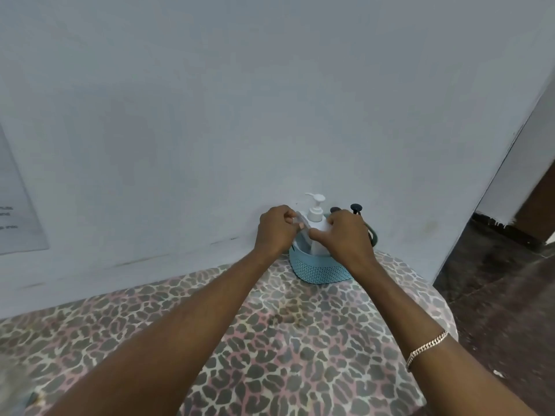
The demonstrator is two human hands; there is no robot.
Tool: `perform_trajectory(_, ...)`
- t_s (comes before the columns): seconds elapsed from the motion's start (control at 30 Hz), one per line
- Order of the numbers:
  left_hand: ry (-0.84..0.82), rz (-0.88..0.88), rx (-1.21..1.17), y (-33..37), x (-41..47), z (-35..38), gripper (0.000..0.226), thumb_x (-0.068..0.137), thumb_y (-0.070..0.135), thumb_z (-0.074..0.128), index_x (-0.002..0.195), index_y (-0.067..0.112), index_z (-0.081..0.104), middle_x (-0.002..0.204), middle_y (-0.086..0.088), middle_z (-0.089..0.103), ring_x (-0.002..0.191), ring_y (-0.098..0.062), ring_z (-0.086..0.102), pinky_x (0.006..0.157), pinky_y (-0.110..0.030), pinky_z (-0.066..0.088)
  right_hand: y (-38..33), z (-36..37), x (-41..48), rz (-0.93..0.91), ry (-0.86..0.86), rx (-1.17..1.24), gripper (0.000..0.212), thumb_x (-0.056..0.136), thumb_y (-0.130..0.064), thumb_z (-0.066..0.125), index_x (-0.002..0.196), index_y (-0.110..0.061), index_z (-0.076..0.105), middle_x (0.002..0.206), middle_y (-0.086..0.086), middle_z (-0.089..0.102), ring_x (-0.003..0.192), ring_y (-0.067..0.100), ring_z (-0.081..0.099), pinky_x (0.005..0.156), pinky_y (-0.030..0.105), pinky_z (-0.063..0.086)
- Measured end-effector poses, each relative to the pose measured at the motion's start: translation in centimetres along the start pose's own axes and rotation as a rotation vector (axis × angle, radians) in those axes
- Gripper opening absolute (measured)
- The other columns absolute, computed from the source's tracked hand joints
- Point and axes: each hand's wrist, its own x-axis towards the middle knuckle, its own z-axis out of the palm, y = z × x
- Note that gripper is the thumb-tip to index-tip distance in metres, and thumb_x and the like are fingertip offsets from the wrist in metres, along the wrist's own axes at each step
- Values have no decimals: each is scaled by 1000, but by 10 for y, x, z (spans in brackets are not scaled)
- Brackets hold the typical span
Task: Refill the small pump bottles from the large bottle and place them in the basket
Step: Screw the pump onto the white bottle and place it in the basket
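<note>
A small teal woven basket (318, 270) stands at the far edge of the table, against the wall. A white pump bottle (315, 216) stands upright inside it. My left hand (277, 231) grips a pale, clear item at the basket's left rim; I cannot tell what it is. My right hand (345, 235) is curled on the white bottle's body, over the basket's right side. Two dark pump tops (356, 208) poke up behind my right hand. The large bottle is not in view.
The table carries a leopard-print cloth (270, 340). A grey wall (270, 115) rises directly behind the basket. A paper sheet (15, 211) hangs on the wall at left. Dark floor (495, 280) lies past the table's right edge.
</note>
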Motion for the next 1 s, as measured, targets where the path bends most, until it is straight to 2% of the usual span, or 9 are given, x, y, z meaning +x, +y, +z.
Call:
perform_trajectory(0.17,18,0,46,-6,2,6,21,86,13,83,106,9,77,105,-4,74,94,-17,67,88,-30,54,4,16,-8,-12,47,-6,36,88,-31,80,69,-13,55,62,-10,48,54,3,43,49,20,21)
perform_trajectory(0.33,0,10,79,-16,0,9,31,83,15,87,111,10,76,114,-3,70,103,-17,64,91,-28,51,10,33,-8,-6,76,-42,31,91,-37,76,79,-10,67,79,5,69,74,21,60,56,31,31)
perform_trajectory(0.43,7,29,106,-17,-1,11,24,83,14,86,105,12,77,112,-3,68,103,-20,64,93,-34,53,16,43,-10,-14,110,-52,35,92,-41,74,75,-13,64,76,7,68,79,28,62,63,35,35)
perform_trajectory(0.53,13,32,130,-16,-1,12,20,86,12,83,105,12,79,113,-4,67,101,-20,65,88,-30,52,18,48,-12,-21,117,-46,38,95,-43,72,72,-16,57,76,7,66,82,30,61,67,34,33)
perform_trajectory(0.6,8,27,150,-17,0,14,18,87,12,81,105,11,79,113,-4,66,100,-21,65,86,-29,51,16,50,-15,-25,117,-95,38,99,-44,68,77,-14,57,86,9,67,92,32,61,73,32,30)
perform_trajectory(0.67,-1,27,178,-18,0,15,16,90,12,78,105,9,80,113,-5,64,100,-22,65,83,-27,48,13,51,-17,-15,108,-151,36,102,-42,64,90,-9,67,103,13,66,107,33,56,77,29,27)
perform_trajectory(0.77,-9,22,196,-16,-2,15,14,93,13,76,105,8,79,113,-5,62,100,-22,65,82,-26,48,10,50,-20,2,79,-186,37,104,-39,62,106,-3,70,121,15,62,120,34,49,81,30,30)
perform_trajectory(0.87,-28,27,210,-11,-6,13,17,94,16,75,108,7,79,117,-5,61,101,-22,64,82,-26,46,9,48,-21,3,60,-198,36,104,-36,63,111,-2,70,126,16,61,123,34,48,91,34,39)
perform_trajectory(1.0,-59,56,205,-8,-17,8,22,93,19,74,113,10,76,121,-4,61,107,-23,64,87,-28,47,11,47,-22,-23,54,-211,37,102,-39,65,107,-3,71,120,16,64,115,34,53,97,37,39)
